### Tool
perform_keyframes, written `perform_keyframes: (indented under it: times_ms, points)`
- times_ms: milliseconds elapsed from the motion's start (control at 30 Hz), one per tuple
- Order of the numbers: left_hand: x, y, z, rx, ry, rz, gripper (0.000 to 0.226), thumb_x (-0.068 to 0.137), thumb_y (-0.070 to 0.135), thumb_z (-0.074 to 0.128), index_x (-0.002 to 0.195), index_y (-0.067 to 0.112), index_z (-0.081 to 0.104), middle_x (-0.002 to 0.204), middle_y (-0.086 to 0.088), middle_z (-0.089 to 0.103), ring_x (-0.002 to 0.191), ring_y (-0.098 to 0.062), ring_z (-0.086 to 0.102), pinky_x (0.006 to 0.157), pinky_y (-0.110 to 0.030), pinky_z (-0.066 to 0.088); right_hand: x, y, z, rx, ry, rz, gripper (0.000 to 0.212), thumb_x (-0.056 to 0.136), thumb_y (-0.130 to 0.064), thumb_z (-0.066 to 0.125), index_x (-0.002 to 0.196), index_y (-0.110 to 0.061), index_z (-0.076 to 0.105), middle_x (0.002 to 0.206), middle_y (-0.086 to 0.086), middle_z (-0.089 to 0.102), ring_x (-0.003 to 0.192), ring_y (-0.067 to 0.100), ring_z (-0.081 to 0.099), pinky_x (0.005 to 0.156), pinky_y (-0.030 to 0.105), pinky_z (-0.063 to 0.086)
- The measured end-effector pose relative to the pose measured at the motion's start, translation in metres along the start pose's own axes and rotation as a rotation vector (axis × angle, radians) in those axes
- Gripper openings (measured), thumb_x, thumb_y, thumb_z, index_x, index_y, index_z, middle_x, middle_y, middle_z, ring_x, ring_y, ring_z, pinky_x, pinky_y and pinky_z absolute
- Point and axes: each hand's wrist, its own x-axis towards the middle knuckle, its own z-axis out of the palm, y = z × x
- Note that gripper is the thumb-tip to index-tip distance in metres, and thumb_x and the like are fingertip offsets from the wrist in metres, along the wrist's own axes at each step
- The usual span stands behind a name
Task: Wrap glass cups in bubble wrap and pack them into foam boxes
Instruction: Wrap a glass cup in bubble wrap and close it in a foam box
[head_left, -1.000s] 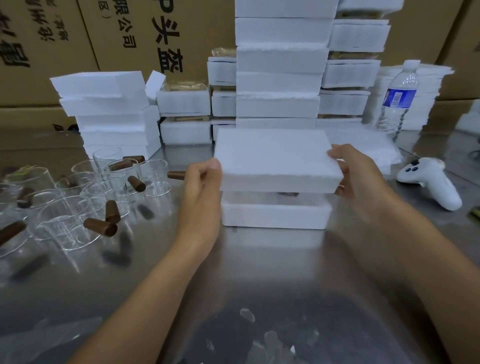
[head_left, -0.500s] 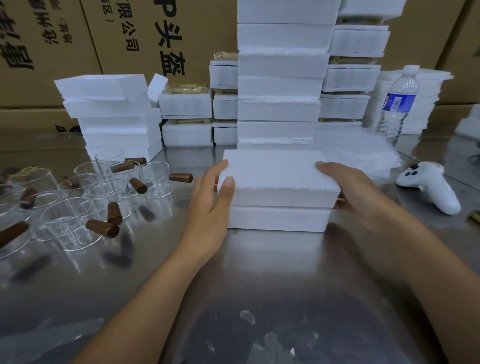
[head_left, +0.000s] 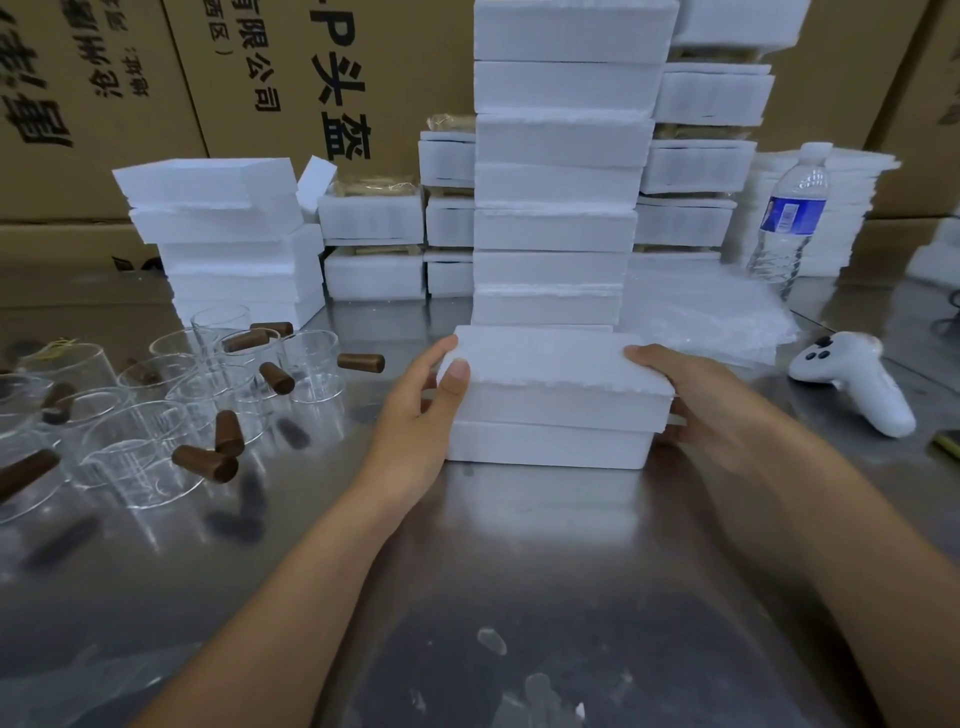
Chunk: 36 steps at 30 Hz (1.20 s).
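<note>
Head view, and I've got both hands on the lid (head_left: 540, 353) of the box (head_left: 545, 444) in the middle of the table (head_left: 519, 545). My left hand (head_left: 415, 415) pinches the lid's near left corner, thumb on the front face, a finger over the top. My right hand (head_left: 696, 395) wraps the right end, thumb on top, the other fingers curled round the side and under the edge. The lid sits on the box and overhangs a touch on the right. I'd say it's down, though maybe not pressed home. What's inside I can't see, since the foam covers it.

So where am I in the job? Just behind this box the tall stack (head_left: 556, 228) of closed boxes climbs out of sight, with shorter piles farther back. They look like finished work, though I can't see into any of them.

Plenty remains. On the left a crowd of bare cups (head_left: 135, 452) with brown handles stands on the table, none of them wrapped. The bubble wrap (head_left: 701, 317) lies in a heap on the right, just beyond my right hand. More foam pieces (head_left: 223, 228) wait far left.

My guess is that I'm somewhere in the middle. This box wants a squeeze shut and a place on the stack, then it's on to the next cup. A bottle (head_left: 792, 218) and a controller (head_left: 852, 379) sit at far right, out of the way.
</note>
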Motion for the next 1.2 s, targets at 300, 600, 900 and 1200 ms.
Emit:
perform_keyframes:
  times_ms: [300,600,900,1200]
  points:
    - [-0.002,-0.005,-0.006,-0.045,-0.035,-0.01,0.059,0.063,0.057,0.063,0.12,0.053,0.047,0.122,0.017,0.053,0.106,0.004,0.05,0.068,0.002,0.04,0.003,0.006,0.007,0.041,0.017,-0.026,0.018,0.08,-0.039,0.066,0.084,-0.021,0.068,0.068,-0.008,0.071,0.057,0.009,0.064,0.059,0.026,0.044]
    - [0.001,-0.012,-0.004,-0.052,0.011,0.012,0.065,0.065,0.055,0.063,0.128,0.042,0.051,0.127,0.008,0.056,0.114,-0.009,0.055,0.076,-0.006,0.043,0.0,-0.005,0.013,-0.144,0.498,-0.523,0.024,0.09,-0.034,0.058,0.112,-0.023,0.058,0.11,0.002,0.061,0.086,0.004,0.055,0.073,0.007,0.04]
    - [-0.001,-0.01,-0.003,-0.03,0.014,0.02,0.051,0.071,0.05,0.066,0.119,0.051,0.047,0.125,0.006,0.056,0.111,-0.008,0.055,0.084,-0.011,0.045,-0.03,0.01,0.05,-1.188,0.326,-1.112,0.039,0.079,-0.041,0.067,0.11,-0.018,0.067,0.104,0.002,0.064,0.101,0.025,0.059,0.097,0.041,0.028]
    - [-0.004,-0.009,-0.003,0.002,-0.044,0.037,0.071,0.08,0.034,0.071,0.138,0.045,0.033,0.126,0.015,0.048,0.104,0.012,0.045,0.065,0.004,0.039,-0.028,0.019,0.06,-1.305,0.304,-0.903,0.063,0.072,-0.049,0.073,0.124,-0.016,0.058,0.119,0.011,0.056,0.113,0.033,0.05,0.095,0.049,0.035]
